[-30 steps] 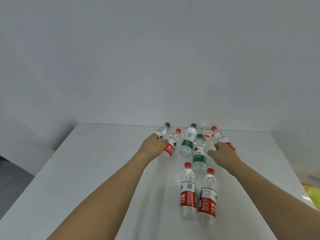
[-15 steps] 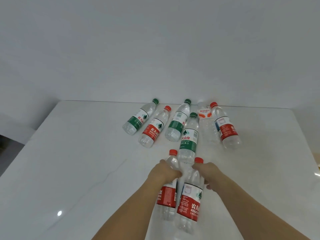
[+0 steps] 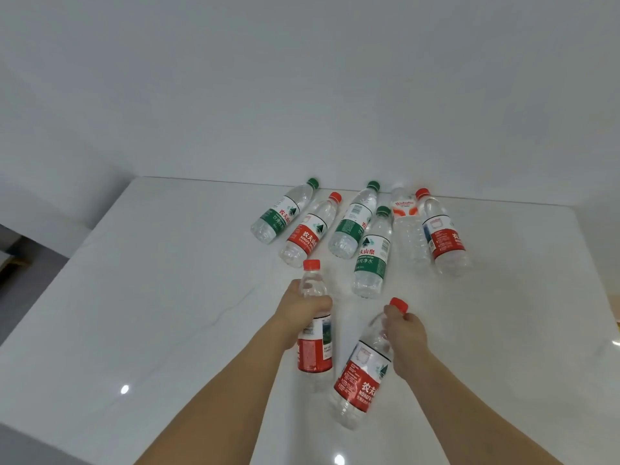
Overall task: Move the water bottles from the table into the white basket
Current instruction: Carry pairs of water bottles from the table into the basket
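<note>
Left hand [image 3: 303,310] grips one red-label bottle [image 3: 314,333] at the shoulder, fingers wrapped; right hand [image 3: 407,333] grips another [image 3: 364,374] at the neck. Lift both clear of the bench [image 3: 151,297] before swinging (basket not in view), avoiding the green-label bottle [image 3: 371,255].

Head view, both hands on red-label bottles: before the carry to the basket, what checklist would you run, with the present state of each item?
1. Left hand grip on the left red-label bottle: ok, fingers wrap its upper body.
2. Right hand grip on the right red-label bottle: ok, held near the neck, just under the red cap.
3. Both bottles capped: ok.
4. Held bottles apart from the six lying on the table: ok.
5. White basket located: cannot tell, not in view.
6. Bottles lifted off the table: cannot tell.
</note>
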A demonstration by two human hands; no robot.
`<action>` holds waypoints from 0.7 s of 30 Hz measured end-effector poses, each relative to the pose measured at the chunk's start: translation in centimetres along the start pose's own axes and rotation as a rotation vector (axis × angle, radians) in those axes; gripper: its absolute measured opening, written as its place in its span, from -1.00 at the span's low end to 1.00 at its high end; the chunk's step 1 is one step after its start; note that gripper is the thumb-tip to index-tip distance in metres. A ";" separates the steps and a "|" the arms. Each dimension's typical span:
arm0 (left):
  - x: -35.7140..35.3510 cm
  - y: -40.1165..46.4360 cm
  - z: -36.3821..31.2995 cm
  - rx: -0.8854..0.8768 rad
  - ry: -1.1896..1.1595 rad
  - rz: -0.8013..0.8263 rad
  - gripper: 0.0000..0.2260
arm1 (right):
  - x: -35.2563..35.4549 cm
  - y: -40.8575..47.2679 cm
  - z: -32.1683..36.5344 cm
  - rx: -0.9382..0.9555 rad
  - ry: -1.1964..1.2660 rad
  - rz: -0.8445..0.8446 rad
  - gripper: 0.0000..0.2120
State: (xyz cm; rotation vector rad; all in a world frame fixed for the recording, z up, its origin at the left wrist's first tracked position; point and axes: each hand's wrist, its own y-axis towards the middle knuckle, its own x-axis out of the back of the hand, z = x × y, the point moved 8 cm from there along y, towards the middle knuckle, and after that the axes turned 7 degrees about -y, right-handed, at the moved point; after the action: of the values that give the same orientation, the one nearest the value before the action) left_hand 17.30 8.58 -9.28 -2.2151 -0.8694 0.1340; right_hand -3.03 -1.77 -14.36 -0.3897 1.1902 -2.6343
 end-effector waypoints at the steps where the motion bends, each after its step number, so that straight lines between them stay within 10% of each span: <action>1: 0.5 -0.7 -0.6 -0.029 -0.032 -0.008 -0.54 | -0.1 -1.0 0.2 0.024 0.039 0.016 -0.84; 21: 27.3 -31.7 -21.7 -0.883 -0.100 -0.543 -0.74 | -12.5 -40.1 26.1 1.207 -0.054 0.304 -0.87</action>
State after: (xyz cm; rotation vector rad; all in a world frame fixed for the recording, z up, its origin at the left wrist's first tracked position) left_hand 28.28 28.26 32.10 -2.6365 -1.8050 -0.4932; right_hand 13.57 9.74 30.76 -0.0247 -0.4282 -2.4870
